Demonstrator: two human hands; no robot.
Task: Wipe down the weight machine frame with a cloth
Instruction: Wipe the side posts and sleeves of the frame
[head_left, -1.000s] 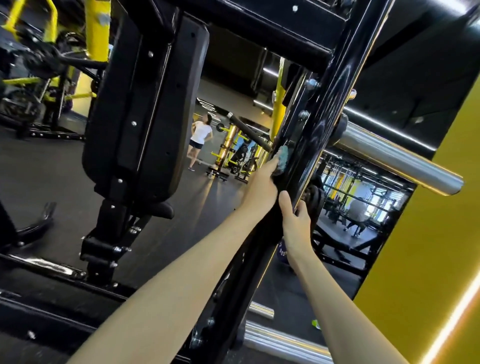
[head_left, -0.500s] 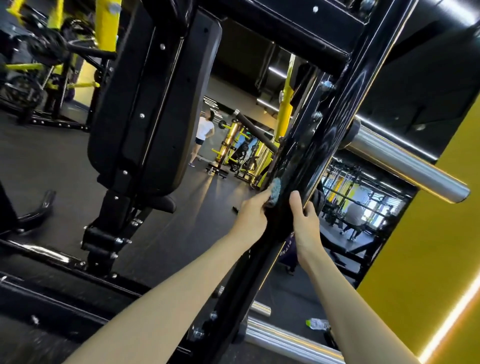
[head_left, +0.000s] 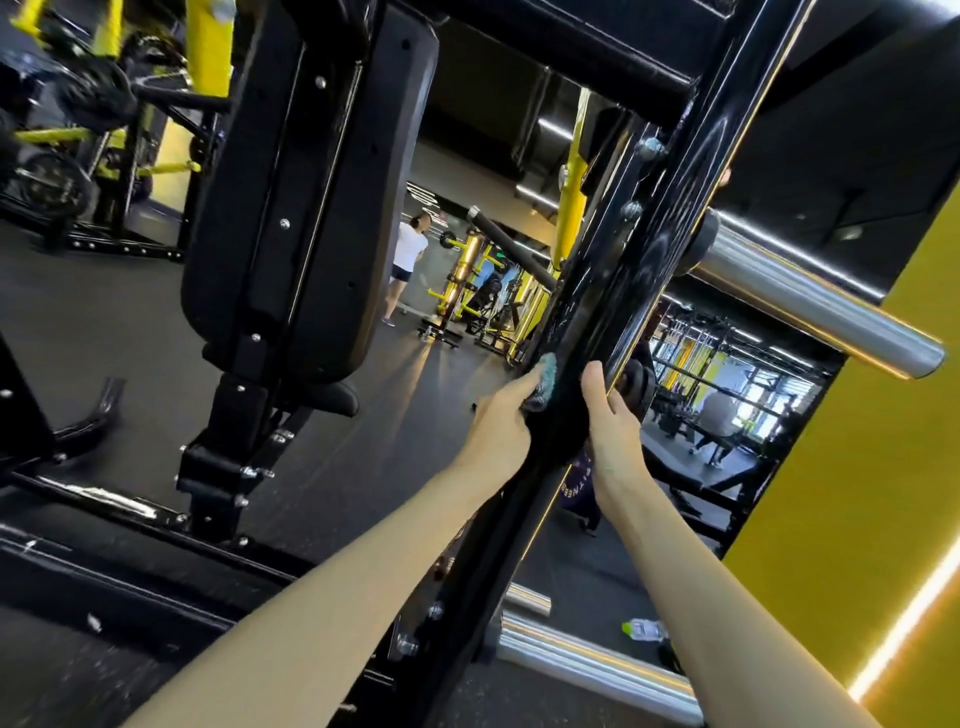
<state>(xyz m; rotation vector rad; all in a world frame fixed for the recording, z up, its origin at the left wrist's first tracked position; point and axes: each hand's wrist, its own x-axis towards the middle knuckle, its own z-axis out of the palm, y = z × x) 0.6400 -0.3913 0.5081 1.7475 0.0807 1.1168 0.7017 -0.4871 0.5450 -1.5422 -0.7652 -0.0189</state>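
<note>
Presses a fuzzy teal cloth (head_left: 546, 378) with the left hand (head_left: 498, 434), fingers curled round it, against the left side of the glossy black frame (head_left: 623, 270), a slanted upright streaked with pale smears, below a chrome peg (head_left: 810, 306). Grips the frame's right edge with the right hand (head_left: 612, 434), thumb raised. Shows pale letters "FITNES" on purple fabric (head_left: 577, 486) behind, partly hidden.
</note>
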